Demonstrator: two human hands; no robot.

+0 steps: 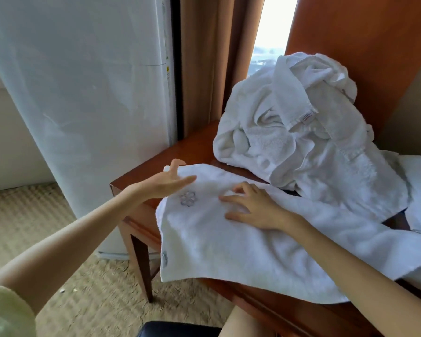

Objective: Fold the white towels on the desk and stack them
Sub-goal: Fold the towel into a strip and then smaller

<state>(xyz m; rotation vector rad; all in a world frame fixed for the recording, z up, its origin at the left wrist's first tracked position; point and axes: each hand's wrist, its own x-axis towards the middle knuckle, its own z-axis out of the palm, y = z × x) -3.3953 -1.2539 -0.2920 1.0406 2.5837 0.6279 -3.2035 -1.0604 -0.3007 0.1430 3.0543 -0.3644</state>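
Flat towel [229,251]: left hand [167,182], fingers straight, smooths far corner; right hand [250,207], fingers spread, pins centre against slipping; crumpled heap [301,132] behind.

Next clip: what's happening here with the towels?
A person is flattening a white terry towel with an embroidered flower emblem spread across the reddish wooden desk. The left hand lies with straight fingers at the towel's far corner, while the right hand presses its middle with spread fingers. A crumpled heap of white towels sits behind, unfolded. No folded stack is visible.
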